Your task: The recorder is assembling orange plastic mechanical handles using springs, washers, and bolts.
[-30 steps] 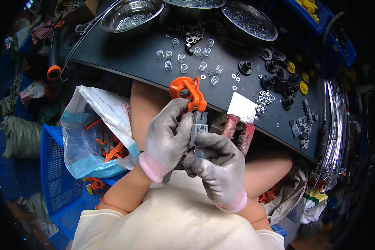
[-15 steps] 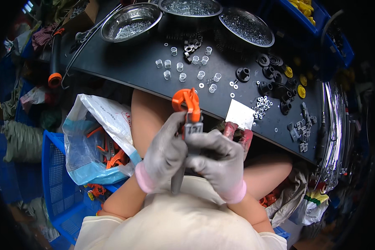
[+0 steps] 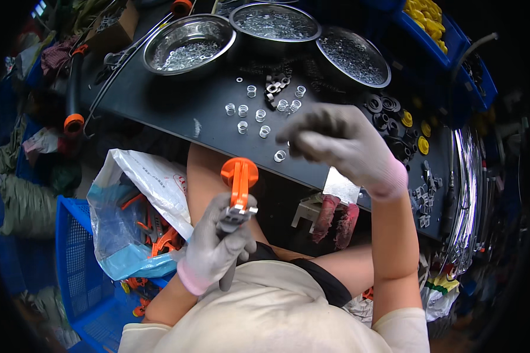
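My left hand (image 3: 221,250), in a grey glove with a pink cuff, grips a hand tool with a round orange head (image 3: 239,170), a grey metal collar and a dark grey handle, held upright above my lap. My right hand (image 3: 344,141), gloved alike, is over the table with its fingers curled toward the thumb; the fingertips are dark and slightly blurred, and what they hold, if anything, is hidden. Small coil springs (image 3: 260,115) stand on the table left of it. One spring (image 3: 280,156) is just below its fingertips. A blurred pale coil-like streak (image 3: 197,127) shows near the table's front edge.
Metal bowls of small parts (image 3: 189,44) line the back of the dark table (image 3: 159,106). Black and yellow fittings (image 3: 406,119) lie right. A white plate (image 3: 340,185) and red worn grips (image 3: 325,219) project at the front edge. A bag (image 3: 138,170) holds similar tools in a blue crate (image 3: 76,253).
My right hand has let go of the tool and moved up and right over the table. My left hand now holds the tool alone, lower and further left. The view has shifted slightly.
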Tool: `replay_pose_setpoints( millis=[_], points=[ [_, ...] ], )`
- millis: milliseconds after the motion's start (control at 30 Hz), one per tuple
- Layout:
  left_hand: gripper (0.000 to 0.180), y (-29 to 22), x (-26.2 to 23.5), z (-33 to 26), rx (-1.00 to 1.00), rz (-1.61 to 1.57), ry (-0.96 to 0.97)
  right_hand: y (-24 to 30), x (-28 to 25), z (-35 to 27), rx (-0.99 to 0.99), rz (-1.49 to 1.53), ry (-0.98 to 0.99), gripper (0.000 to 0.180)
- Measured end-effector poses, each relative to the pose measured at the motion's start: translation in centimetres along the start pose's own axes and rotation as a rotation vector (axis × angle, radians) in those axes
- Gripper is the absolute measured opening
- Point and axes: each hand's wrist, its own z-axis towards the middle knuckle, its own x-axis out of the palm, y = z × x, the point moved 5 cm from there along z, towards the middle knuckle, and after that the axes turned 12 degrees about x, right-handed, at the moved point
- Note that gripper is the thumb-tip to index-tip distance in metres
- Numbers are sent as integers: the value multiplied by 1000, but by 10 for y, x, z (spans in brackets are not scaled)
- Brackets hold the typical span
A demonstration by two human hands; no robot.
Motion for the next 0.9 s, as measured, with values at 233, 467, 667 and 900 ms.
replay_pose_setpoints(
  millis=[233,467,667,900],
  points=[
    [49,3,-18,21,51,67,-113,-19,27,21,-72,-39,-218,19],
    [53,2,-39,10,66,204,-275,18,54,69,-243,-501,-314,16],
    [48,-8,-63,-9,112,168,-457,-20,127,157,-424,-1082,-155,29],
    [48,-4,-77,-20,139,135,-475,-9,132,96,-227,-642,-155,14]
  ],
)
